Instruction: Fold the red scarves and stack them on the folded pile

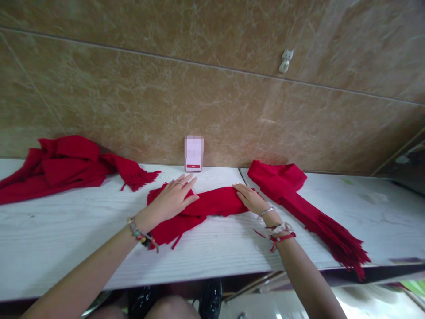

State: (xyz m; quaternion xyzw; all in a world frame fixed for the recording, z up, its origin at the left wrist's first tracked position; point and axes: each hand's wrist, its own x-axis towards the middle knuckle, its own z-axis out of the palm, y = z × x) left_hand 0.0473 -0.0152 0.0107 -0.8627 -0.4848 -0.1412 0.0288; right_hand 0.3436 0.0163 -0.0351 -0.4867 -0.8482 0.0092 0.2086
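A red fringed scarf (212, 203) lies across the middle of the white wood-grain table (66, 235). My left hand (172, 197) rests flat on its left part, fingers stretched out, a ring on one finger and a beaded bracelet at the wrist. My right hand (251, 198) lies flat on the scarf's right end, fingers extended, with a bangle and red cord at the wrist. Neither hand grips the cloth.
A crumpled pile of red scarves (63, 166) sits at the back left. Another red scarf (299, 204) runs diagonally on the right, its fringe hanging over the front edge. A small white card (194, 153) leans against the marble wall. A wall hook (286, 60) is above.
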